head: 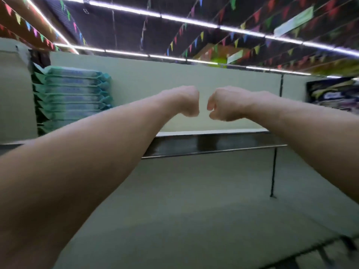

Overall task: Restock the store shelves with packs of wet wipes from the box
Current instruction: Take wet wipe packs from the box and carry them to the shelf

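Head view, tilted up at the top shelf point(213, 141). Reaching up with both bare arms, right into the middle of the picture. Catching the left hand point(184, 100) curled into a fist, knuckles turned inward, gripping nothing. Same for the right hand point(223, 104): fingers tucked in tight, nothing held in them as far as the motion blur allows. Sitting just beside each other, knuckle facing knuckle, a narrow gap between, not touching. Hovering above the shelf's dark front edge, in front of the pale green back panel point(165, 74).

Over on the left: a stack of wet wipes packs point(73, 98), teal and light blue, lying flat one on another on that same shelf, tucked up beside the pale divider point(15, 94) at the left end. Well apart from both fists, with the left forearm crossing in front of the bottom of the pile.

Far right of the shelf, past a thin dark upright point(281, 84): dark packets point(332, 94), print unreadable. Overhead, long strips of white lights point(155, 14) and lines of coloured bunting flags point(202, 35). Down in the bottom right corner, a glimpse of a lower wire shelf point(330, 251).
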A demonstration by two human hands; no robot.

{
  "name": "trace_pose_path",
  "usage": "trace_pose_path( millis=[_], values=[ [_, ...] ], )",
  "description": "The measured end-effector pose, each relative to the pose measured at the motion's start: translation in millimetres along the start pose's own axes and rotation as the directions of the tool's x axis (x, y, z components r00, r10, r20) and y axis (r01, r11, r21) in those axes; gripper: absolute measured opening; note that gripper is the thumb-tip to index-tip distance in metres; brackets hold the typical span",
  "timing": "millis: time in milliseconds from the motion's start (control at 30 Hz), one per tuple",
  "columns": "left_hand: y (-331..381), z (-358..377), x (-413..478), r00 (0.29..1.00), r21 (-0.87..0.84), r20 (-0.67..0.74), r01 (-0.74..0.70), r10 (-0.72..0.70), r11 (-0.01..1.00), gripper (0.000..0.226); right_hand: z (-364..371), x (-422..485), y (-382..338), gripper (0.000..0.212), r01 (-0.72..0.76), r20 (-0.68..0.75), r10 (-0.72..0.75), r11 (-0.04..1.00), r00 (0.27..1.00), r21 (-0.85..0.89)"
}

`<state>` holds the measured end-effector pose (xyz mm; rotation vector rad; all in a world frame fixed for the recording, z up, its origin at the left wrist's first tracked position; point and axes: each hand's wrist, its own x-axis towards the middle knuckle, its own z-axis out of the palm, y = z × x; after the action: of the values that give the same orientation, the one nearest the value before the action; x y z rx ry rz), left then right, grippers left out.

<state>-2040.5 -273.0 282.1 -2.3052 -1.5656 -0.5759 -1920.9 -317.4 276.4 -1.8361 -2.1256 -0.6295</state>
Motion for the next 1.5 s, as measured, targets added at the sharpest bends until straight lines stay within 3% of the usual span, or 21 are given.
trace_pose_path(
  millis=[333,533,700,867,1000,1100,1333,1500],
  values=[
    [151.2,3.2,-62.4,0.919,-0.147,0.055,-0.378,0.390,0.914,0.043,-24.5,-155.8,69.9,0.025,-0.377,0.076,0.400,0.902,0.914,-0.209],
    [267.1,6.9,-122.6,0.782,-0.168,0.052,-0.606,0.621,0.777,0.038,-44.0,-280.0,116.8,0.022,-0.581,0.114,0.628,0.763,0.770,-0.281],
    [363.4,-1.9,-190.9,0.688,-0.291,0.046,-0.684,0.724,0.669,0.032,-69.7,-397.2,146.7,0.008,-0.717,0.107,0.771,0.627,0.628,-0.304],
    [471.8,-3.5,-295.5,0.537,-0.379,0.065,-0.767,0.841,0.518,0.017,-86.3,-537.8,169.5,0.020,-0.814,0.121,0.880,0.472,0.459,-0.338],
    [542.3,1.1,-383.8,0.420,-0.451,0.086,-0.792,0.903,0.411,0.039,-96.9,-649.5,175.3,0.028,-0.864,0.158,0.939,0.344,0.307,-0.367],
    [581.1,6.9,-445.3,0.345,-0.478,0.127,-0.801,0.930,0.362,0.044,-101.8,-723.1,172.4,0.013,-0.882,0.184,0.957,0.280,0.225,-0.379],
    [656.0,13.0,-561.2,0.116,-0.501,0.173,-0.844,0.978,0.189,0.042,-94.5,-845.4,165.0,0.011,-0.935,0.202,0.979,0.078,0.007,-0.345],
    [682.4,25.4,-635.6,-0.093,-0.487,0.217,-0.873,0.972,0.025,0.043,-83.2,-918.0,141.0,0.011,-0.948,0.264,0.957,-0.032,-0.120,-0.317]
  ],
)
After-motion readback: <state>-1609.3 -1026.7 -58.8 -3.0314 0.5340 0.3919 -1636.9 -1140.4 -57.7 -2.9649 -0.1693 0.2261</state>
